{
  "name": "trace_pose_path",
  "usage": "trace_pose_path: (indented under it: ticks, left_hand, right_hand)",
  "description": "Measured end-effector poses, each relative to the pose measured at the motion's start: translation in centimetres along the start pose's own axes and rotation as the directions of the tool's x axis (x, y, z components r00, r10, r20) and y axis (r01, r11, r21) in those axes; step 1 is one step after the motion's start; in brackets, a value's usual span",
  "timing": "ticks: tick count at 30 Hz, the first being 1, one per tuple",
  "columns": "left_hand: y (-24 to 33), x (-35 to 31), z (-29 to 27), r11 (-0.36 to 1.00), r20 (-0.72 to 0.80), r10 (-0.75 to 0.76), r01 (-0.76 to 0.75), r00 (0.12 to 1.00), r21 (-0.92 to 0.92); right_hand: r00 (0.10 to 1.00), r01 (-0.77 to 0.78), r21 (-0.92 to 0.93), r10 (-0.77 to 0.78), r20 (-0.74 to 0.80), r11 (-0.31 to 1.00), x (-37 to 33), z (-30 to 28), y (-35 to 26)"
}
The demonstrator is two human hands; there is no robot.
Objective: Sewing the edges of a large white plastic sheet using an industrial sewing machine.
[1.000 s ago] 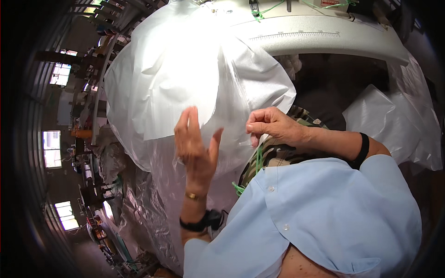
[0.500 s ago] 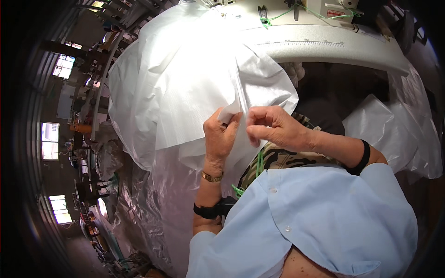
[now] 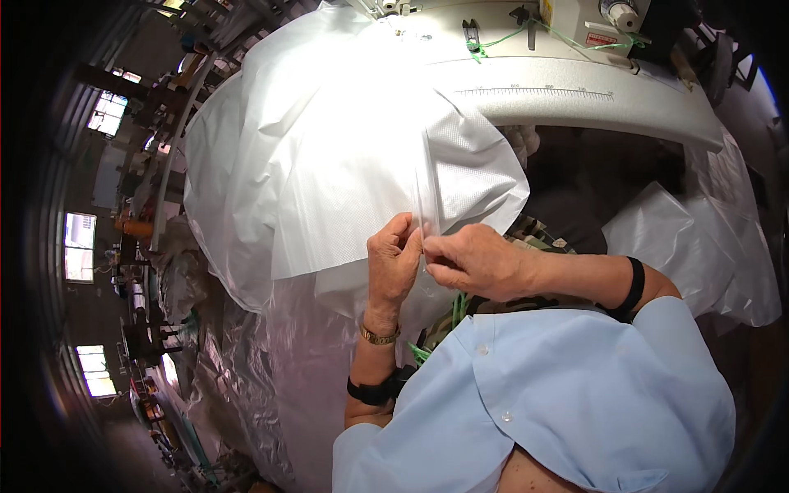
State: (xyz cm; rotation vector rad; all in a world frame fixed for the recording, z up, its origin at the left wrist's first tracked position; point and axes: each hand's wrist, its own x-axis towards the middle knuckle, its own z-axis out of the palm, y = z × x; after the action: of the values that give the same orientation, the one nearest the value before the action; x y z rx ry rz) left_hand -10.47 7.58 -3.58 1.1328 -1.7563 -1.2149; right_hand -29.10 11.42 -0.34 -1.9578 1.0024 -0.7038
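A large sheet of white, finely dotted fabric spreads over the sewing machine bed and hangs toward my lap. Along its near right part runs a narrow folded edge. My left hand pinches the lower end of that fold between thumb and fingers. Close against it on the right, my right hand is closed with its fingertips on the same fold. The fabric between the fingertips is mostly hidden.
The pale machine bed with a printed scale curves across the top. Small thread snips and green thread lie on it. More translucent white sheeting hangs at the right. Green threads dangle by my lap.
My right hand has moved down and left, from just beside the fold onto it. The fabric flap that stood up at my left fingers now lies folded in.
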Motion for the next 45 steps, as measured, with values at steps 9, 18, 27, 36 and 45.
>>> trace_pose_path:
  ticks: [9, 18, 27, 36, 45]
  left_hand:
    - [0.1, -0.1, -0.2, 0.972, -0.046, -0.103, 0.091, 0.994, -0.218]
    - [0.5, 0.3, 0.5, 0.934, -0.081, -0.159, 0.123, 0.984, -0.336]
    - [2.4, -0.1, 0.2, 0.930, -0.116, -0.169, 0.120, 0.979, -0.348]
    - [4.7, 0.0, 0.0, 0.998, -0.198, -0.027, 0.016, 0.980, -0.059]
    - [5.2, -0.2, 0.3, 0.995, -0.063, 0.088, -0.085, 0.994, 0.042]
  right_hand:
    - [0.991, 0.129, -0.149, -0.125, 0.038, 0.980, 0.5, 1.2, 0.5]
    - [0.937, 0.268, -0.201, -0.303, -0.173, 0.942, -0.5, -0.8, 2.2]
    - [0.686, -0.507, -0.257, 0.204, -0.699, 0.823, -5.1, -3.8, 9.8]
    - [0.917, -0.040, 0.102, 0.077, -0.391, 0.994, -3.9, -3.3, 5.9]
    - [0.977, 0.123, 0.125, -0.098, -0.188, 0.985, -0.1, -1.4, -0.6]
